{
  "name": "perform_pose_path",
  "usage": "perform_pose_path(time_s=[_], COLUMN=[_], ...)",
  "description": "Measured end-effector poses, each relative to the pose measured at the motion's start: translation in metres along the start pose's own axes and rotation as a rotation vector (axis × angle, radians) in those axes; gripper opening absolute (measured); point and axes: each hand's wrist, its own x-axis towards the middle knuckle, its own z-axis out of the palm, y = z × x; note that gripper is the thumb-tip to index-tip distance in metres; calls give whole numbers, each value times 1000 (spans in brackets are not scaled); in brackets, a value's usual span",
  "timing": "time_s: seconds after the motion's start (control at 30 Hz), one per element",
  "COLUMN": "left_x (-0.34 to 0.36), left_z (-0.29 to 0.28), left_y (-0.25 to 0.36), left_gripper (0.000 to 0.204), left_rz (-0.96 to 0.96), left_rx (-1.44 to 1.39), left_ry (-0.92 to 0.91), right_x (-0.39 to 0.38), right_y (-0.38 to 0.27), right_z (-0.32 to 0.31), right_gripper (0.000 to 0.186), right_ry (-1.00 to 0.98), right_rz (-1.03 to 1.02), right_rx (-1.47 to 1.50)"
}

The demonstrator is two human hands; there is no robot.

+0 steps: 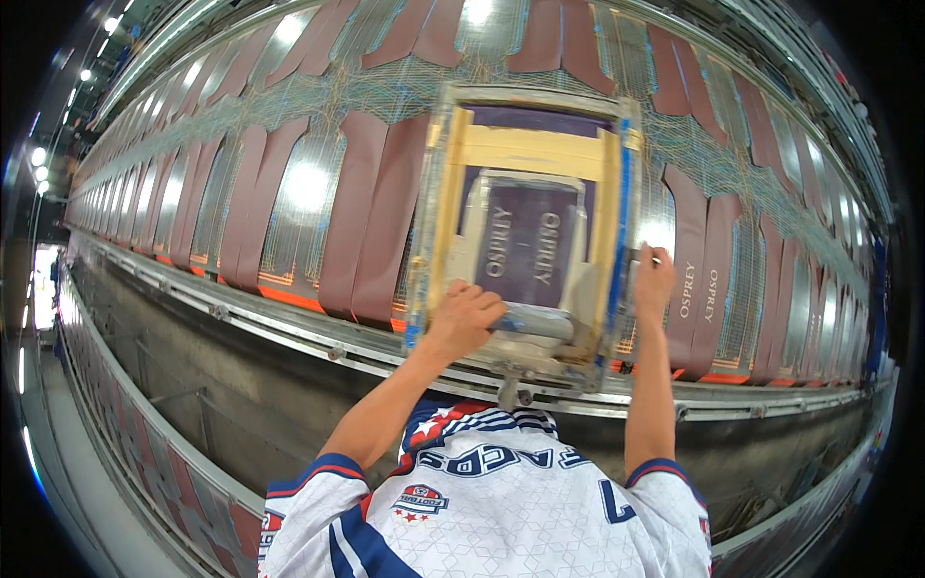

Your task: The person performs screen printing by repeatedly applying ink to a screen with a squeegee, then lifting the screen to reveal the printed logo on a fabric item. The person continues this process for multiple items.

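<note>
A screen printing frame (624, 202) lies over the long table, its dark purple mesh (520, 236) bordered with yellow and clear tape. Pale lettering shows in two columns on the mesh. My left hand (465, 313) is closed around the left end of a squeegee (535, 323), a grey bar lying across the near part of the screen. At the frame's right edge, my right hand (653, 279) is closed at a small dark piece by the side rail. What lies under the frame is mostly hidden.
Maroon cut panels (361, 217) lie in rows along both sides of the table; some right of the frame, like one panel (686, 279), bear pale lettering. A metal rail (337, 354) runs along the near edge. Behind me stands another table with maroon panels (145, 424).
</note>
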Motion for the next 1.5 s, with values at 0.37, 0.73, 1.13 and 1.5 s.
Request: perform_pose_path(time_s=[0.37, 0.73, 1.13, 1.5], left_x=[-83, -138, 45, 82], left_z=[-117, -135, -125, -110], left_y=[-194, -230, -365, -380], left_gripper=[29, 22, 27, 22], left_rz=[-38, 13, 29, 11], left_rx=[32, -108, -59, -121], left_ry=[-30, -215, -161, -93], right_x=[-114, -122, -71, -51], right_y=[-112, -115, -251, -259], right_z=[218, 273, 250, 329], right_gripper=[33, 27, 37, 24], right_ry=[63, 120, -543, -663], right_rz=[-71, -119, -302, -774], right_rx=[298, 89, 150, -375])
